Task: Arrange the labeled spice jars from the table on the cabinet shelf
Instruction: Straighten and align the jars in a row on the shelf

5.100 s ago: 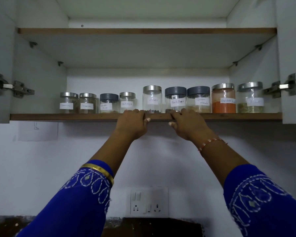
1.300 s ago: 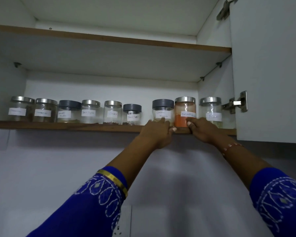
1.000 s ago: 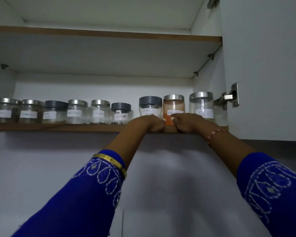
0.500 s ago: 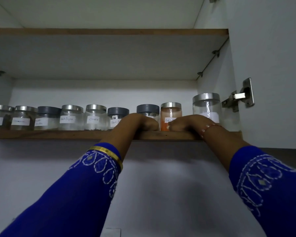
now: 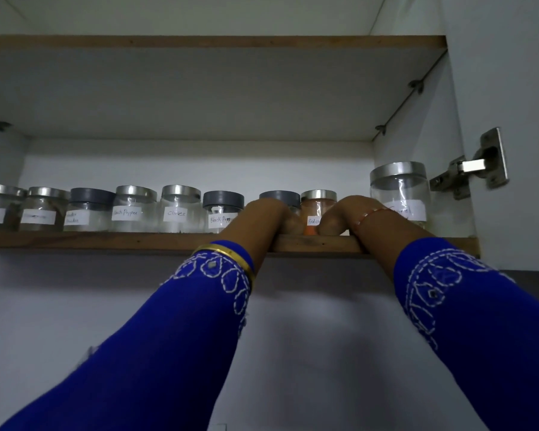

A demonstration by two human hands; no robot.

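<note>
Several labeled glass spice jars stand in a row on the wooden cabinet shelf point(image 5: 106, 241). From the left I can read "Pepper" point(image 5: 134, 208), "Cloves" point(image 5: 179, 209) and "Black Pepper" point(image 5: 223, 208). My left hand point(image 5: 268, 216) rests on the shelf edge, fingers curled against a grey-lidded jar point(image 5: 280, 196) that it mostly hides. My right hand point(image 5: 339, 216) is curled against the front of the orange red chilli jar point(image 5: 316, 206). A larger steel-lidded jar point(image 5: 399, 191) stands nearer the front at the far right, behind my right wrist.
An upper shelf point(image 5: 199, 42) spans the cabinet above the jars. The open right door point(image 5: 511, 88) hangs on a metal hinge point(image 5: 473, 169) beside the last jar. A plain wall lies below the shelf.
Both hands moved from the shelf's middle to its right part. Over the last second they went deeper onto the shelf against the grey-lidded and red chilli jars, which now sit further back.
</note>
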